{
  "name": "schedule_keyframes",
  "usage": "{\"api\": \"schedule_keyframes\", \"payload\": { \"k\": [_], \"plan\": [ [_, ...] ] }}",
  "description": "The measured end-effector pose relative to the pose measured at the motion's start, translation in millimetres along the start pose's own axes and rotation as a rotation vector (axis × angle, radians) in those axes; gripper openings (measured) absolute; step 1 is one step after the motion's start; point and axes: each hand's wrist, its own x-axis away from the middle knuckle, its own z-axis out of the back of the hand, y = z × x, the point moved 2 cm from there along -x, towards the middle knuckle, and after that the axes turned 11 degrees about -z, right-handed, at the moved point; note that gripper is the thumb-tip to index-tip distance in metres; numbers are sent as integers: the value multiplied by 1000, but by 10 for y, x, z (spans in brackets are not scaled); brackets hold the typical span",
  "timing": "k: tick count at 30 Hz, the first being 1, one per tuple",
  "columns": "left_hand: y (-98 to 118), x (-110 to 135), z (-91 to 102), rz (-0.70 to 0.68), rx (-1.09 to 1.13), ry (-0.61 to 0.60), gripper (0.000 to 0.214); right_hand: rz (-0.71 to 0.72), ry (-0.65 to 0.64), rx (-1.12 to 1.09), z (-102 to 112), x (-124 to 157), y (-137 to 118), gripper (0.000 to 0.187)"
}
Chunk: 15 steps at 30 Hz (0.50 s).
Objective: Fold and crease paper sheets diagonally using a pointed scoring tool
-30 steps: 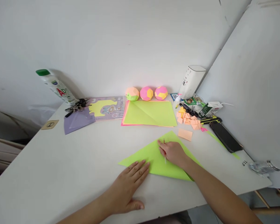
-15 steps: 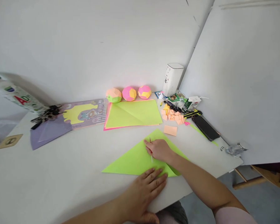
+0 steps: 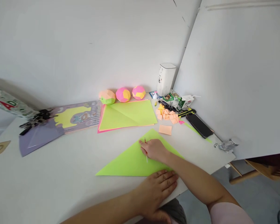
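A lime-green sheet of paper lies folded into a triangle on the table in front of me. My left hand rests flat along its lower edge near the right side, fingers stretched out and pressing the paper. Above it, my right hand is closed around a thin pen-like stick with a pale lower end and a dark upper tip; its exact kind I cannot make out. That hand's index fingertip touches the paper close to its upper left edge. My right forearm covers the triangle's right corner.
Behind the triangle lies a stack of coloured paper, with three paper balls behind it. Small folded orange pieces, an orange slip, a phone and a glass jar sit rightward. Keys lie left.
My left hand has slid right along the paper's lower edge, and the raised flap near the right corner now lies flatter. The right hand keeps its place on the sheet. The view has shifted slightly.
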Motion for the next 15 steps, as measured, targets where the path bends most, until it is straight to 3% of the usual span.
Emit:
{"api": "schedule_keyframes", "payload": {
  "k": [5,15],
  "plan": [
    [70,218,96,104,-3,1,85,10,35,14,-12,-5,16,38],
    [194,1157,-14,634,-210,88,89,63,39,-23,-38,-59,53,43]
  ]
}}
